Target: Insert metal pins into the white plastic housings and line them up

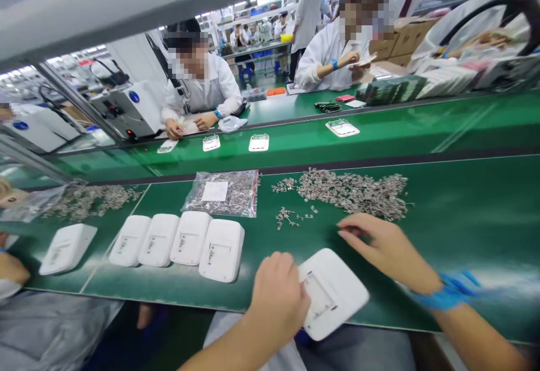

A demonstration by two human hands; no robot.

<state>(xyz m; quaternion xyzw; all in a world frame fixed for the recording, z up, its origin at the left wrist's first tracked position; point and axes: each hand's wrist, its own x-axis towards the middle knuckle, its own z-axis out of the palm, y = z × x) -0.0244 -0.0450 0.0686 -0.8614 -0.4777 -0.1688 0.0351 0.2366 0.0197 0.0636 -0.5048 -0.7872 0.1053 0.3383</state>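
Green bench [464, 219], factory line. Loose metal parts [350, 191] at 12 o'clock. Left hand [278, 298] grips white housing [337, 295]; right hand [386, 247] spread, fingers loose.

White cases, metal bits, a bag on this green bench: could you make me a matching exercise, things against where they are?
Things:
1. white case
2. plastic bag
3. loose pile of metal parts
4. row of four white cases

Places:
A. beyond the right hand
B. under the left hand
C. left of the left hand
D. behind the row

Pairs: 1-B, 2-D, 3-A, 4-C
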